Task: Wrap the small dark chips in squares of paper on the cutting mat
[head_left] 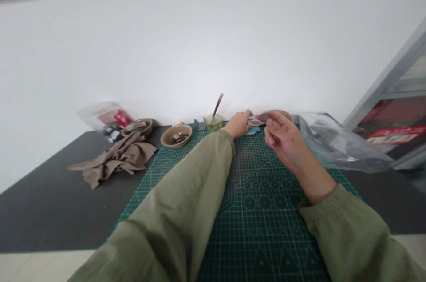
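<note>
White wall (213,42) backs the green cutting mat (253,164). Left arm (186,193) is straight toward the mat's 12 o'clock; left hand (237,125) palm-down, cannot tell its grip. Right forearm (314,180) points toward 11 o'clock; right hand (282,134), at 1 o'clock, pinches a small dark piece (263,117).

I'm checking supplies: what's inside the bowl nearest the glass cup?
The tan bowl holds a small heap of brown and dark pieces; anything beneath the top ones is hidden.

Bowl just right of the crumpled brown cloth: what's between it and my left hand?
In the head view, from the bowl to your left hand, there are grey-blue pieces, then a clear cup with thin brown sticks leaning in it.
</note>
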Demonstrator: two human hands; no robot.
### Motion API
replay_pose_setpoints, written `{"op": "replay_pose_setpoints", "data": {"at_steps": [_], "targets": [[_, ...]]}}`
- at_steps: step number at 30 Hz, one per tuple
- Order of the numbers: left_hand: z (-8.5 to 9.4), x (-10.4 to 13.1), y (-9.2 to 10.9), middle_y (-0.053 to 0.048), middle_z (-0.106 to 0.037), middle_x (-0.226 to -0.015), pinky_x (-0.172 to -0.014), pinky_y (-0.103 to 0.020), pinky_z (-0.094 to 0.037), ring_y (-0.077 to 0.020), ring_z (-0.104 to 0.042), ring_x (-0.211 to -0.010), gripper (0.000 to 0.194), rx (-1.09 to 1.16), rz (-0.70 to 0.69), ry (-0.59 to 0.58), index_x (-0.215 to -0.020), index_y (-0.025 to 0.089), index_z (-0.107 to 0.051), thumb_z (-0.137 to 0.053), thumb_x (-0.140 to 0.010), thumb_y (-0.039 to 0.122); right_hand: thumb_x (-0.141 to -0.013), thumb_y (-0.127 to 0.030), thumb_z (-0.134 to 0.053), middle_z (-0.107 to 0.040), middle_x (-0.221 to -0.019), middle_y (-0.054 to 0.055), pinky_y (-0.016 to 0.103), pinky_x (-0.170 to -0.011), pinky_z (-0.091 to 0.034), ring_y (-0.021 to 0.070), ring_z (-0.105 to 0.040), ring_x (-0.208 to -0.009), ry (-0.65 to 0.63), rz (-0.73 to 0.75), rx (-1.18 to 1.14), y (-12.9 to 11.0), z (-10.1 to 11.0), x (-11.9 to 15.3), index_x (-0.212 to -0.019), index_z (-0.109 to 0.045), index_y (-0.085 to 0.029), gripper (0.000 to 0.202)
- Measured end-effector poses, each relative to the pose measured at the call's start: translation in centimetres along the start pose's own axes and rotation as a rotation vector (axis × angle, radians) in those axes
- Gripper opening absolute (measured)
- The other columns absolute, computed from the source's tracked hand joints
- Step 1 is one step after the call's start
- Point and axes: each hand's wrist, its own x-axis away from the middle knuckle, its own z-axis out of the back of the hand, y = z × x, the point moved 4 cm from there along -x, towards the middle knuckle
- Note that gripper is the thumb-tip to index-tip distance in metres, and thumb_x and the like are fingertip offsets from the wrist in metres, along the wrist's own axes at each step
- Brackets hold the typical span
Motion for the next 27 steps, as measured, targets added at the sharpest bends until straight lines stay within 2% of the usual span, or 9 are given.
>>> {"op": "replay_pose_setpoints", "data": {"at_steps": [4,7,11,14,17,19,21,24,27], "targets": [[1.2,0.3,0.8,-0.013,-0.070,-0.138,-0.106,-0.052,-0.062,-0.0289,-0.071,-0.124,0.042,0.038,-0.006,0.019,-0.141,0.016,-0.066,-0.076,-0.105,0.036,-0.088,-0.038,-0.093,-0.084,-0.115,0.004,0.025,-0.042,-0.029,0.0062,-0.045,-0.050,0.019,0.005,-0.023,-0.2,0.0,0.1,-0.111,-0.081,-0.026,0.028],[3.8,2.4,1.7,-0.014,-0.074,-0.128,-0.112,-0.049,-0.058,-0.0283,-0.071,-0.122,0.048,0.082,-0.042,0.032,-0.140,0.014,-0.062,-0.082,-0.097,0.023,-0.088,-0.040,-0.093,-0.084,-0.114,0.005,0.024,-0.042,-0.029,0.0055,-0.045,-0.050,0.052,0.025,-0.028,-0.4,0.3,0.0,-0.110,-0.081,-0.025,0.029],[8.4,8.9,3.1,-0.012,-0.074,-0.131,-0.111,-0.045,-0.057,-0.0269,-0.072,-0.122,0.051,0.143,-0.129,-0.016,-0.138,0.020,-0.062,-0.086,-0.094,0.028,-0.089,-0.043,-0.091,-0.084,-0.110,0.005,0.025,-0.042,-0.028,0.0054,-0.045,-0.050,0.084,0.060,0.035,-0.5,0.6,-0.1,-0.109,-0.081,-0.024,0.029],[10.6,14.7,3.7,-0.009,-0.075,-0.130,-0.107,-0.045,-0.059,-0.0272,-0.073,-0.120,0.053,0.185,-0.154,-0.123,-0.139,0.025,-0.063,-0.088,-0.093,0.031,-0.092,-0.044,-0.088,-0.083,-0.105,0.005,0.026,-0.042,-0.028,0.0066,-0.046,-0.050,0.050,0.082,0.168,-0.3,0.5,0.2,-0.110,-0.081,-0.024,0.028],[10.9,19.0,3.9,-0.009,-0.074,-0.133,-0.107,-0.047,-0.059,-0.0280,-0.072,-0.123,0.054,0.228,-0.139,-0.239,-0.142,0.026,-0.063,-0.088,-0.094,0.035,-0.094,-0.045,-0.086,-0.079,-0.094,0.004,0.028,-0.047,-0.035,0.0099,-0.050,-0.053,-0.061,0.065,0.418,0.3,-0.1,0.8,-0.110,-0.082,-0.024,0.027],[10.4,20.5,3.9,-0.010,-0.072,-0.138,-0.111,-0.049,-0.058,-0.0293,-0.070,-0.127,0.057,0.250,-0.138,-0.254,-0.142,0.027,-0.063,-0.090,-0.092,0.037,-0.093,-0.043,-0.087,-0.072,-0.078,0.001,0.029,-0.051,-0.038,0.0130,-0.051,-0.056,-0.185,0.070,0.655,0.8,-0.7,1.3,-0.106,-0.083,-0.024,0.023],[9.8,21.1,4.0,-0.010,-0.072,-0.140,-0.113,-0.051,-0.056,-0.0311,-0.068,-0.131,0.061,0.270,-0.152,-0.234,-0.143,0.027,-0.063,-0.091,-0.091,0.039,-0.092,-0.037,-0.088,-0.065,-0.070,-0.001,0.030,-0.054,-0.038,0.0143,-0.050,-0.057,-0.340,0.094,0.867,1.5,-1.6,2.0,-0.101,-0.083,-0.023,0.017],[8.9,21.5,4.0,-0.010,-0.072,-0.137,-0.113,-0.050,-0.056,-0.0311,-0.066,-0.130,0.055,0.287,-0.171,-0.180,-0.144,0.026,-0.064,-0.086,-0.095,0.039,-0.091,-0.032,-0.088,-0.069,-0.080,0.000,0.030,-0.059,-0.039,0.0135,-0.051,-0.061,-0.534,0.132,1.036,2.6,-2.8,2.9,-0.099,-0.082,-0.022,0.014],[8.2,21.8,4.2,-0.009,-0.073,-0.132,-0.115,-0.048,-0.055,-0.0293,-0.065,-0.128,0.042,0.297,-0.175,-0.127,-0.139,0.024,-0.066,-0.079,-0.100,0.034,-0.091,-0.033,-0.088,-0.072,-0.090,0.002,0.030,-0.062,-0.041,0.0141,-0.055,-0.067,-0.634,0.127,1.107,3.5,-3.6,3.5,-0.101,-0.082,-0.022,0.016]]}}
